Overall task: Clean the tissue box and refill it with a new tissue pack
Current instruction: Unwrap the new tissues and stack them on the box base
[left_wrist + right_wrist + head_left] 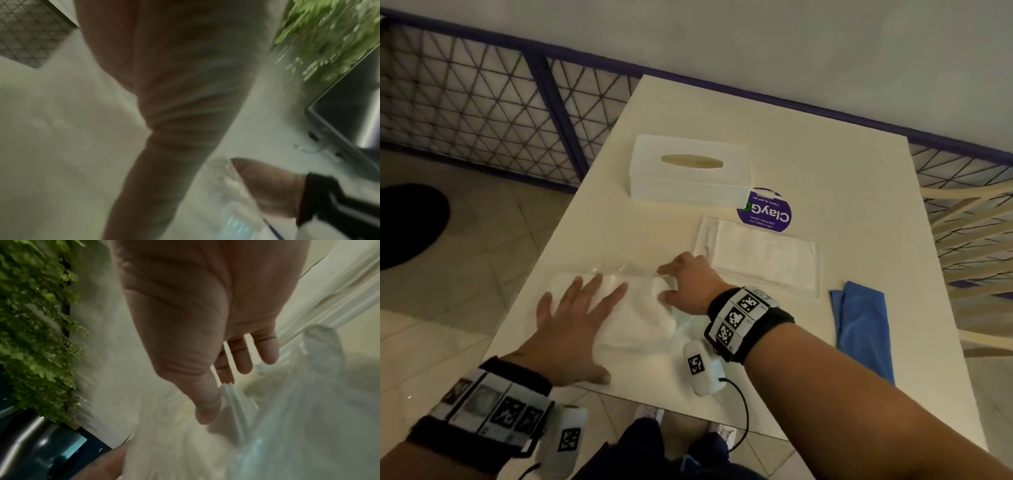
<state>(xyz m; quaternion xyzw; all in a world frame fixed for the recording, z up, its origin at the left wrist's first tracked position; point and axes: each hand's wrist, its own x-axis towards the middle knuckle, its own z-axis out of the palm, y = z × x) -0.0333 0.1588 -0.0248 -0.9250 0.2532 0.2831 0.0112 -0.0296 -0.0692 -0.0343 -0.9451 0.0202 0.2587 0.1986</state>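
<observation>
I have both hands on the tissue pack, which lies at the near edge of the table with its long axis running left to right. My left hand lies flat on it with fingers spread, and my right hand is at its right end, thumb and forefinger pinching a fold of the clear wrapper. The pack looks soft and white, loose in crinkled plastic — slack, apt to slip. The tissue box stands beyond it, well apart, lid on, slot up — straight ahead of my fingers. A second white pack lies between them to the right.
</observation>
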